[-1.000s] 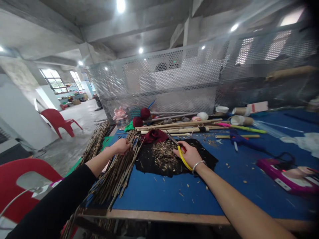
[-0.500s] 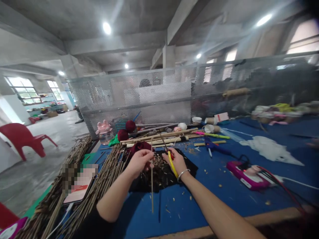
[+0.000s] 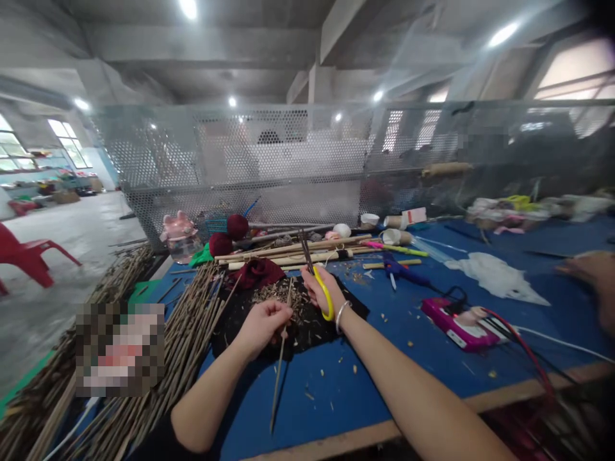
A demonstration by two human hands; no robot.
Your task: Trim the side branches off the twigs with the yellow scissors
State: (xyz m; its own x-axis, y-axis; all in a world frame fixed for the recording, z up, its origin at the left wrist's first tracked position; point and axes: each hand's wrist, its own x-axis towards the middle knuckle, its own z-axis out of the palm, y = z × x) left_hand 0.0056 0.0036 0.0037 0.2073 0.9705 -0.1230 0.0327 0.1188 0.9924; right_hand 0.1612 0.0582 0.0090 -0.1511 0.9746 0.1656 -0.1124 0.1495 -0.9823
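Note:
Pinched in my left hand (image 3: 269, 324) is a thin stick (image 3: 277, 386), slanting down toward the table's front edge. My right hand (image 3: 324, 293) is closed around scissors (image 3: 323, 294) with yellow handles, their dark blades pointing up and away from me. Both hands are over a black cloth (image 3: 312, 336) with a heap of wood chips (image 3: 302, 304) on it. A dark red cloth (image 3: 259, 272) lies just behind the heap. Left of my left hand is a large bundle of thin sticks (image 3: 177, 346).
A blue glue gun (image 3: 403, 272), a magenta power strip (image 3: 461, 326) with cables and a white plastic bag (image 3: 497, 275) lie to the right. Thicker sticks (image 3: 269, 261) and dark red balls (image 3: 237, 226) are behind. Another person's hand (image 3: 593, 272) shows at the far right.
The view has shifted right. The stick in my left hand has tilted, its lower end now further left. The scissors have swung more upright. The other person's hand has come further into view.

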